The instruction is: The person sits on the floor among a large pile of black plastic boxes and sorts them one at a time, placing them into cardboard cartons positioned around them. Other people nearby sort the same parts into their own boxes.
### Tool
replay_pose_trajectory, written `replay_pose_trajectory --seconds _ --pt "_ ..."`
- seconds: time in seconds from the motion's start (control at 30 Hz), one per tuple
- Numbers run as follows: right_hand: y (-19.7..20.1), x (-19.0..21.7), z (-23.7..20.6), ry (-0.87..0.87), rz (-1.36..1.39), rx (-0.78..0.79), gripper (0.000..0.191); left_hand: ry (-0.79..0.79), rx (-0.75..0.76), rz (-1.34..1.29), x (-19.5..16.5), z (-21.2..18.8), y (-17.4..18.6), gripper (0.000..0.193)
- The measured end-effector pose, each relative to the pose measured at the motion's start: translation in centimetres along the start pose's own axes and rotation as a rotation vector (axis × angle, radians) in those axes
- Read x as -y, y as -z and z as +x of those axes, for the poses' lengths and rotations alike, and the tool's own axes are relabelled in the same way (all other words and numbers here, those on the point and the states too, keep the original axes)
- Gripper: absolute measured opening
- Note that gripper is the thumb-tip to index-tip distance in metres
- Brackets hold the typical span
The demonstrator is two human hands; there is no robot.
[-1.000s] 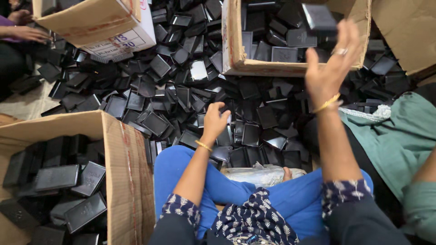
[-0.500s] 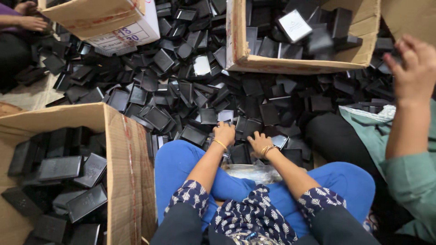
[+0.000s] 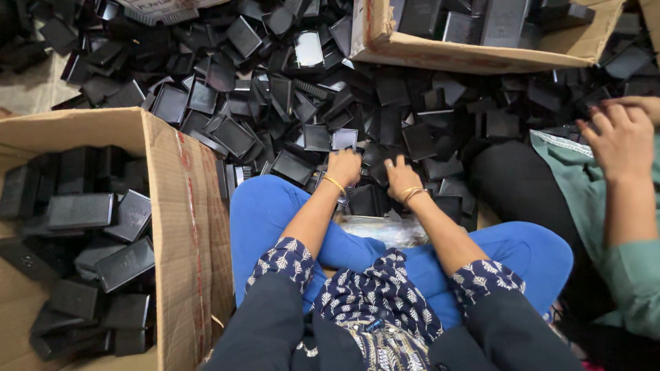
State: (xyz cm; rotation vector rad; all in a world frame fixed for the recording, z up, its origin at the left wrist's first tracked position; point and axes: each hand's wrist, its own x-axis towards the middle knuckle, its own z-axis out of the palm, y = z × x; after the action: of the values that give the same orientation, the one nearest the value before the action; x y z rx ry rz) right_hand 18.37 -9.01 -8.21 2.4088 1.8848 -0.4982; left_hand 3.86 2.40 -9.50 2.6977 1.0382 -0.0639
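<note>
Black cases (image 3: 375,161) are reached for at the near edge of the floor heap (image 3: 275,103), just ahead of the blue knees. Left hand (image 3: 344,167) is laid on one, fingers curled down over it; a closed grip cannot be confirmed. Right hand (image 3: 401,175) sits just beside, fingers bent into the pile; what is pinched cannot be told. A part-filled box (image 3: 189,206) stands left of the fingers, a second box (image 3: 474,51) beyond them. A co-worker's hand (image 3: 622,137) works well to the right.

Risk, as judged: two nested cases lifted as one, or loose neighbours dragged along and slid off, since the pile is interlocked.
</note>
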Motion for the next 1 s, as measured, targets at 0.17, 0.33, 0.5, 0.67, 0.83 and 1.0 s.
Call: replay_pose_trajectory --seconds 0.17,0.33,0.5,0.67,0.83,1.0 --pt "-0.4 -0.7 0.5 -0.031 -0.062 -0.011 0.058 0.099 -0.330 -0.108 1.2 1.7 1.4 0.042" --pt "-0.4 -1.0 0.9 -0.049 0.113 -0.054 0.079 0.215 -0.575 -0.006 4.5 4.8 4.3 0.066" --pt "-0.4 -2.3 2.5 -0.153 0.202 -0.022 0.084 0.252 -0.380 -0.015 8.4 6.4 4.8 0.103" --pt "-1.2 -3.4 2.8 -0.212 0.063 0.219 0.088 0.273 -0.316 0.158 9.3 6.6 2.6 0.069" --pt "-0.2 -3.3 2.0 -0.231 -0.011 0.323 0.090 0.246 -0.400 0.304 8.8 6.0 2.6 0.024" --pt "3.3 -2.6 1.3 -0.219 -0.058 0.100 0.078 0.233 -0.448 0.478 8.3 4.4 4.8 0.022"
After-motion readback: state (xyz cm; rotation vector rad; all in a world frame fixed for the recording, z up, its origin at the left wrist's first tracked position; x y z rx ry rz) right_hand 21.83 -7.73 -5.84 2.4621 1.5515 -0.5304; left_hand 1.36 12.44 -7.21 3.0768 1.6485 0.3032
